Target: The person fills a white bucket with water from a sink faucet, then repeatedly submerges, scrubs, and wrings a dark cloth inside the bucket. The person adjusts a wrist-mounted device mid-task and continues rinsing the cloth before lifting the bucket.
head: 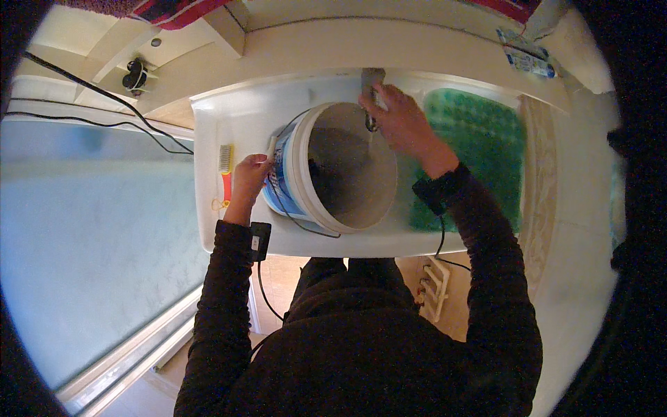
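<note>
A white plastic bucket [307, 172] with a blue printed label leans in a white basin [234, 109], its mouth turned up towards me. Grey residue coats its inside, and a dark patch lies low in it; I cannot tell whether that is liquid. My left hand [251, 174] pinches the white grip of the bucket's wire handle [297, 215] at its left side. Over the far rim, my right hand [398, 117] is closed around what looks like a grey metal tap [373, 78]. A thin pale streak, perhaps water, hangs below its dark end.
Left of the bucket lies a brush [225, 172] with a red and yellow handle. A green textured panel [479, 156] covers the basin's right side. Tubes [529, 60] rest on the back ledge [396, 44]. Black cables [104, 88] cross at left; white pipes [435, 286] stand below.
</note>
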`<move>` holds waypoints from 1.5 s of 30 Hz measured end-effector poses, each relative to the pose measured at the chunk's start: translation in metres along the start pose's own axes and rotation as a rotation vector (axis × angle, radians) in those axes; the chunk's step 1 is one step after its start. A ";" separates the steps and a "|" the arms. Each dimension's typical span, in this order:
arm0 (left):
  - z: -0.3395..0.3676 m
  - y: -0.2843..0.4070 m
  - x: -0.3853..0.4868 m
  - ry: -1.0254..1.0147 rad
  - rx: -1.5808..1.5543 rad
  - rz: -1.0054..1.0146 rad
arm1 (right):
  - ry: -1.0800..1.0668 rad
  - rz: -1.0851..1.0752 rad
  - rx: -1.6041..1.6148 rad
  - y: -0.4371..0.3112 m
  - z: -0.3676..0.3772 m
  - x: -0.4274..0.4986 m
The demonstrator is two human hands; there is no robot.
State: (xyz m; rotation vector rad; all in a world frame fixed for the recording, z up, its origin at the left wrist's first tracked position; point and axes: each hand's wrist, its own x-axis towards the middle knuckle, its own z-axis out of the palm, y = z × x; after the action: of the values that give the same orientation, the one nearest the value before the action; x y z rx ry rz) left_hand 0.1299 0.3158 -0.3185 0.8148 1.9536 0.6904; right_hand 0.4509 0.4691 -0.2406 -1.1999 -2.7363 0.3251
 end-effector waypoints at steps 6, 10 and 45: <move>-0.003 -0.020 0.003 0.068 0.063 -0.167 | 0.230 -0.012 0.051 0.007 0.035 -0.027; -0.008 -0.041 0.001 -0.130 -0.256 -0.425 | 0.149 0.502 0.203 0.010 0.082 -0.068; -0.035 -0.029 -0.012 0.042 -0.107 -0.409 | -0.103 0.712 1.279 -0.002 0.149 -0.115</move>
State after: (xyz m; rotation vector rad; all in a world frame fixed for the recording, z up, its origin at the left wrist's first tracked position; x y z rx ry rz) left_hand 0.0960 0.2836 -0.3175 0.3205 2.0179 0.5606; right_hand 0.4960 0.3617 -0.3888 -1.5222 -1.3537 1.8144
